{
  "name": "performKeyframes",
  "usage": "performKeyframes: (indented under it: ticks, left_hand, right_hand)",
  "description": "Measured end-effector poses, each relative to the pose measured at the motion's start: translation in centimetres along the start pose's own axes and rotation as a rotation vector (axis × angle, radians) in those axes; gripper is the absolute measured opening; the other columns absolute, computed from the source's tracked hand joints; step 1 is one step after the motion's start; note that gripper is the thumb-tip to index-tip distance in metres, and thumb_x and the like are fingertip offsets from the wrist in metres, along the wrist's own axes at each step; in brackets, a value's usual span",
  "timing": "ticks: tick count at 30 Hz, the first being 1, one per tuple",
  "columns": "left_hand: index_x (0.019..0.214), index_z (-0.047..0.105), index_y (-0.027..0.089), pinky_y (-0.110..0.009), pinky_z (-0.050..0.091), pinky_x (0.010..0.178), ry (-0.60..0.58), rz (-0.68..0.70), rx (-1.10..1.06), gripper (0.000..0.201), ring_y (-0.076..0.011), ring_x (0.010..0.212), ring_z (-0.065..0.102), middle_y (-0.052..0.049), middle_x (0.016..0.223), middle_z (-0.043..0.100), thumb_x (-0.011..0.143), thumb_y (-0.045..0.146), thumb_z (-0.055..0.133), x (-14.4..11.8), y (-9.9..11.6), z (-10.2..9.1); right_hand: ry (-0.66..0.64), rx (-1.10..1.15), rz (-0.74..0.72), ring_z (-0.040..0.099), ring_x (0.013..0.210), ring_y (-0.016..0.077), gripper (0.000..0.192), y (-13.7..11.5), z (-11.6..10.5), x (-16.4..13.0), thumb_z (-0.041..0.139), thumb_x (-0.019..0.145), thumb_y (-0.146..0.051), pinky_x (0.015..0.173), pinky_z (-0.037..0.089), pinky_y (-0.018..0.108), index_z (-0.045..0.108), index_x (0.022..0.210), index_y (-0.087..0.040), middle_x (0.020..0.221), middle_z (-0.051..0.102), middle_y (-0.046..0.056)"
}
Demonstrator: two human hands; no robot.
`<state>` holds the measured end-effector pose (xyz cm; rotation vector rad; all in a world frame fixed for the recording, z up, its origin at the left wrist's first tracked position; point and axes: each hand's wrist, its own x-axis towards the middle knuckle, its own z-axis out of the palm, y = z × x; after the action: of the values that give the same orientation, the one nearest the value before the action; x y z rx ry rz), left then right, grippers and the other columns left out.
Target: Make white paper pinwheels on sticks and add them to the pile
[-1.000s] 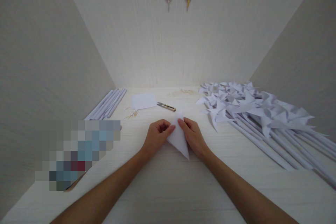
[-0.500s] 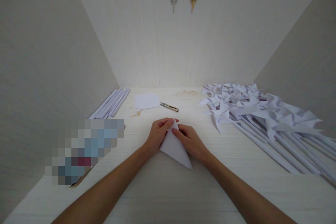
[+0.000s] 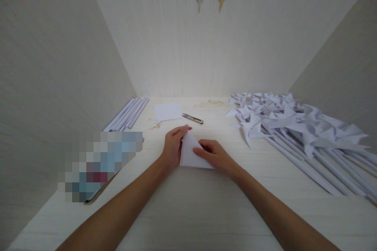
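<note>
Paper triangle [image 3: 190, 151] folded, that's done; pinwheels [image 3: 265, 113] piled right, flat sheet [image 3: 167, 111] and bare rolled tubes [image 3: 129, 113] left over | left hand [image 3: 174, 145] pinching the top corner, right hand [image 3: 213, 155] gripping the right side, thumb on top | triangle squarely between both hands, touching each!

Bare forearms [image 3: 126, 200] angled inward, left hand [image 3: 173, 145] pinching, right hand [image 3: 217, 157] curled, thumb [image 3: 201, 152] extended
</note>
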<state>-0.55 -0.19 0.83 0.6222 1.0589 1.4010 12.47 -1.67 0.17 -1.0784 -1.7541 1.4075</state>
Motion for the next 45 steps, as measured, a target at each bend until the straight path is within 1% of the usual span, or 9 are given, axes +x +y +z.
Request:
performKeyframes:
  ticks: [3, 6, 10, 15, 23, 30, 35, 40, 45]
  left_hand:
    - [0.063, 0.062, 0.014, -0.019, 0.029, 0.039, 0.06, 0.039, -0.093, 0.038, -0.0064, 0.041, 0.038, 0.006, 0.043, 0.046, 0.038, 0.038, 0.078, 0.6, 0.4, -0.4]
    - [0.063, 0.062, 0.014, -0.018, 0.032, 0.041, 0.077, 0.073, -0.17, 0.037, -0.006, 0.043, 0.041, 0.006, 0.045, 0.048, 0.04, 0.037, 0.079, 1.2, 0.6, -0.8]
    - [0.063, 0.062, 0.012, -0.018, 0.04, 0.052, 0.047, 0.12, -0.226, 0.025, -0.0056, 0.053, 0.049, 0.002, 0.058, 0.058, 0.053, 0.032, 0.075, 1.5, 0.3, -1.0]
    - [0.067, 0.064, 0.013, -0.022, 0.046, 0.071, -0.021, 0.134, -0.212, 0.014, -0.0086, 0.069, 0.058, -0.002, 0.075, 0.065, 0.066, 0.027, 0.067, 1.4, 0.0, -0.9]
    - [0.068, 0.065, 0.012, -0.024, 0.048, 0.076, -0.056, 0.125, -0.215, 0.012, -0.0094, 0.07, 0.06, -0.004, 0.075, 0.067, 0.072, 0.022, 0.061, 1.0, -0.2, -0.7]
    - [0.072, 0.066, 0.012, -0.022, 0.048, 0.071, -0.103, 0.123, -0.197, 0.012, -0.0095, 0.068, 0.06, -0.005, 0.075, 0.068, 0.073, 0.022, 0.06, 0.8, -0.5, -0.5]
    - [0.078, 0.066, 0.012, -0.022, 0.048, 0.072, -0.115, 0.12, -0.186, 0.015, -0.0091, 0.07, 0.06, -0.005, 0.079, 0.069, 0.076, 0.024, 0.057, 0.6, -0.3, -0.3]
    - [0.074, 0.067, 0.012, -0.026, 0.047, 0.077, -0.122, 0.122, -0.152, 0.018, -0.0118, 0.075, 0.062, -0.008, 0.084, 0.069, 0.076, 0.028, 0.057, 0.6, -0.2, -0.4]
    - [0.073, 0.067, 0.012, -0.029, 0.048, 0.077, -0.133, 0.135, -0.126, 0.019, -0.015, 0.076, 0.064, -0.009, 0.083, 0.07, 0.072, 0.03, 0.061, 0.7, -0.5, -0.5]
  right_hand:
    - [0.026, 0.088, 0.061, 0.042, 0.045, 0.0084, 0.027, 0.1, -0.5, 0.1, 0.057, 0.067, -0.043, 0.04, 0.032, 0.022, 0.056, 0.069, -0.016, 0.054, 0.047, -0.004]
    - [0.199, 0.161, 0.085, 0.044, 0.041, 0.0078, 0.027, 0.5, -0.8, 0.4, 0.064, 0.061, -0.039, 0.041, 0.034, 0.022, 0.06, 0.071, -0.015, 0.051, 0.054, -0.003]
    - [0.481, 0.322, 0.056, 0.047, 0.042, 0.0076, 0.028, 1.1, -1.0, 0.8, 0.071, 0.055, -0.035, 0.043, 0.036, 0.022, 0.064, 0.073, -0.014, 0.049, 0.057, -0.002]
    - [0.645, 0.591, 0.007, 0.045, 0.045, 0.0064, 0.027, 1.0, -1.1, 0.9, 0.076, 0.049, -0.033, 0.043, 0.034, 0.02, 0.066, 0.068, -0.016, 0.045, 0.052, -0.005]
    - [0.677, 0.835, -0.001, 0.041, 0.049, 0.0038, 0.022, 1.0, -1.5, 1.0, 0.075, 0.051, -0.033, 0.044, 0.034, 0.018, 0.068, 0.065, -0.017, 0.057, 0.054, -0.003]
    - [0.757, 0.748, -0.019, 0.048, 0.059, 0.0092, 0.015, 1.3, -1.7, 1.1, 0.067, 0.059, -0.033, 0.051, 0.035, 0.023, 0.069, 0.067, -0.02, 0.07, 0.062, 0.0]
    - [0.767, 0.744, -0.041, 0.051, 0.066, 0.0117, 0.015, 1.3, -1.7, 1.1, 0.066, 0.06, -0.036, 0.057, 0.035, 0.025, 0.069, 0.067, -0.023, 0.074, 0.065, 0.0]
    - [0.752, 0.746, -0.104, 0.055, 0.076, 0.014, 0.016, 1.4, -1.7, 1.2, 0.065, 0.063, -0.038, 0.068, 0.041, 0.028, 0.068, 0.064, -0.022, 0.081, 0.067, 0.002]
    - [0.782, 0.758, -0.147, 0.057, 0.074, 0.0144, 0.018, 1.2, -1.5, 1.2, 0.066, 0.064, -0.037, 0.072, 0.044, 0.03, 0.067, 0.062, -0.019, 0.075, 0.067, 0.003]
